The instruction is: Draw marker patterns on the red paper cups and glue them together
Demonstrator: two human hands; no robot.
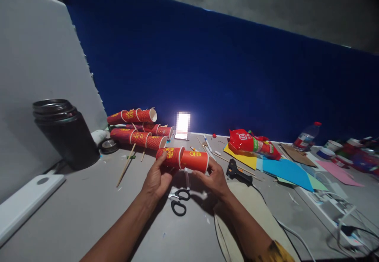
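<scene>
Two red paper cups with yellow lettering lie end to end on their sides between my hands, above the table. My left hand (157, 180) is wrapped round the left paper cup (174, 160), its thumb along the near side. My right hand (215, 178) grips the right paper cup (194, 161) near its open rim. The two cups meet at the left one's rim; whether they are stuck together I cannot tell. Just below them on the table lie scissors (179, 202) with black handles, their blades partly out of sight.
Joined red cup rows (139, 139) are stacked at the back left, near a black flask (65, 135). A lit screen (182, 126) stands at the back. To the right are a glue gun (238, 174), a red packet (251, 143), coloured paper (287, 172), a bottle (307, 137) and a power strip (328, 210).
</scene>
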